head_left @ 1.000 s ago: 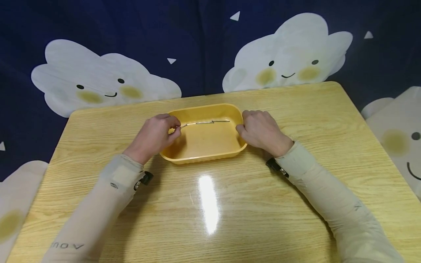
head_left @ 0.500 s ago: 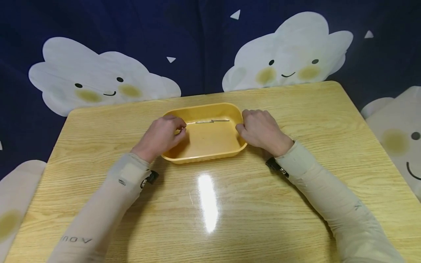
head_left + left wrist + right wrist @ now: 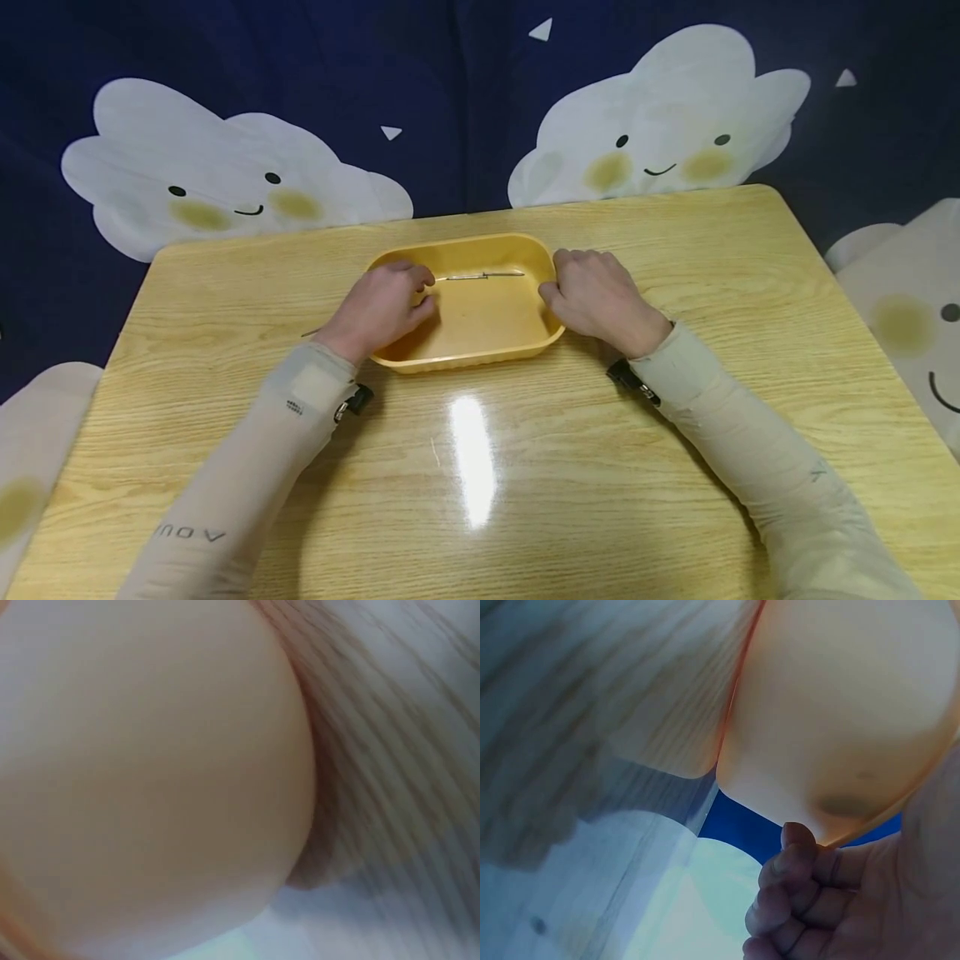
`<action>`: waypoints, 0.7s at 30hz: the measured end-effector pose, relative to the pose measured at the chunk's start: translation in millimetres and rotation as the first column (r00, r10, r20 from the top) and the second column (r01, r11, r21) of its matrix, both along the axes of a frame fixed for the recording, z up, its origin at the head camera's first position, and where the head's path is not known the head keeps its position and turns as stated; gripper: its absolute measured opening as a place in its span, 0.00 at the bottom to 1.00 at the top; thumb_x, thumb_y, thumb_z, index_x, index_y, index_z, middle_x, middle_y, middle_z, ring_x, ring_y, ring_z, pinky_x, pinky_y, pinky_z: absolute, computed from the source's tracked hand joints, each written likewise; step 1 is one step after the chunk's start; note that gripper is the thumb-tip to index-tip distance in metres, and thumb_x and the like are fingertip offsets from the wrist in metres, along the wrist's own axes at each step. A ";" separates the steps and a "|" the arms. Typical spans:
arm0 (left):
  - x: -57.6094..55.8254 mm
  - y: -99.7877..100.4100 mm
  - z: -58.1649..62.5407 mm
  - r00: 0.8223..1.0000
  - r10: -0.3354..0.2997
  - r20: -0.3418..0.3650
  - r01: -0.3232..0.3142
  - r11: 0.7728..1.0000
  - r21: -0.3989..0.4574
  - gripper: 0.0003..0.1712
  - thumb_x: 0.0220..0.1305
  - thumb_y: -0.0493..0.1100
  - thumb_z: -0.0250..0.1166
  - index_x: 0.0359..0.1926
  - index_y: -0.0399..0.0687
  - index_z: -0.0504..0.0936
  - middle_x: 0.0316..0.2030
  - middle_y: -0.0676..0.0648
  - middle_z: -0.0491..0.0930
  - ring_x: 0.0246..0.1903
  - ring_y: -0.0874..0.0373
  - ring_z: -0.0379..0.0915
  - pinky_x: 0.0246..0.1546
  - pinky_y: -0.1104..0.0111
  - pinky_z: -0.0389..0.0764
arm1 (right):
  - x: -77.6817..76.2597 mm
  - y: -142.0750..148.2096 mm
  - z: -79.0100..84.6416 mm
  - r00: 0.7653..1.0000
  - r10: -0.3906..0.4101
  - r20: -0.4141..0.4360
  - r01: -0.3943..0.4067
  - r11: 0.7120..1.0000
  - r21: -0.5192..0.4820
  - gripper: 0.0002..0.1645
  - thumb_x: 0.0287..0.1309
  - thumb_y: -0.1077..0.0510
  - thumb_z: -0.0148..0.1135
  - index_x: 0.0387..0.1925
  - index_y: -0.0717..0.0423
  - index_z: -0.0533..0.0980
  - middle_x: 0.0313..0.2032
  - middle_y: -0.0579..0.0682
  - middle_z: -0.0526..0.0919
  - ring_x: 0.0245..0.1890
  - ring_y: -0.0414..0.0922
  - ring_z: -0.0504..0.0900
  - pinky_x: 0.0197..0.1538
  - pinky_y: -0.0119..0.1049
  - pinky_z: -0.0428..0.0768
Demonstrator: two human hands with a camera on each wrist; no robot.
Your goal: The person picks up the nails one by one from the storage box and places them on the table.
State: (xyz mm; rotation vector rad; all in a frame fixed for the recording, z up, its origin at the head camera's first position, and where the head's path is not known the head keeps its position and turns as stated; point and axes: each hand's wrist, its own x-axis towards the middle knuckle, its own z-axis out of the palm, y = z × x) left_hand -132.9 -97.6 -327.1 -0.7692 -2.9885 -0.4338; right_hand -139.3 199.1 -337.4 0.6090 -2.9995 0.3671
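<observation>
A shallow yellow plastic tray (image 3: 465,362) stands on the wooden table. Thin silvery metal rods (image 3: 467,277) lie nearly end to end along its back side; their exact kind is too small to tell. My left hand (image 3: 386,304) reaches over the tray's left rim, its bent thumb and index finger apart near the left end of the rods. Nothing shows between those two fingertips; the other fingers are mostly hidden. At the right end, my right hand (image 3: 596,296) grips the tray rim. In the right wrist view, curled fingers (image 3: 780,889) show at the rim.
Another thin dark rod (image 3: 310,333) shows on the table left of my left wrist, partly hidden by it. The wooden table (image 3: 600,483) stretches around the tray, with a glare streak in front. A dark blue cloth (image 3: 465,108) with cloud prints stands behind.
My left hand has moved right, further over the tray, covering the leftmost rod piece. A dark rod end now shows left of the wrist. My right hand stays on the rim.
</observation>
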 end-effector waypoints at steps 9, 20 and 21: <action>-7.3 3.1 -3.5 1.000 -0.009 -0.026 0.010 1.000 0.012 0.13 0.65 0.40 0.64 0.46 0.36 0.86 0.38 0.41 0.86 0.37 0.48 0.81 0.46 0.56 0.84 | 0.0 0.6 -1.1 1.000 -0.005 0.007 0.005 1.000 0.002 0.15 0.65 0.54 0.51 0.25 0.57 0.69 0.22 0.53 0.72 0.23 0.53 0.75 0.28 0.45 0.72; -12.1 -2.2 -6.8 1.000 0.010 -0.021 -0.010 1.000 0.020 0.11 0.65 0.38 0.63 0.43 0.35 0.85 0.41 0.39 0.86 0.42 0.45 0.82 0.49 0.54 0.84 | 0.5 -0.4 1.0 1.000 0.009 -0.004 -0.009 1.000 -0.008 0.15 0.64 0.55 0.51 0.23 0.57 0.69 0.21 0.53 0.71 0.21 0.52 0.74 0.26 0.43 0.70; -12.4 -2.0 -6.7 1.000 0.012 -0.020 -0.012 1.000 0.017 0.11 0.65 0.38 0.63 0.43 0.34 0.85 0.42 0.39 0.86 0.42 0.44 0.83 0.49 0.54 0.84 | 0.4 -0.3 1.1 1.000 0.007 -0.002 -0.007 1.000 -0.008 0.14 0.64 0.55 0.52 0.23 0.57 0.69 0.21 0.53 0.71 0.21 0.52 0.74 0.27 0.43 0.70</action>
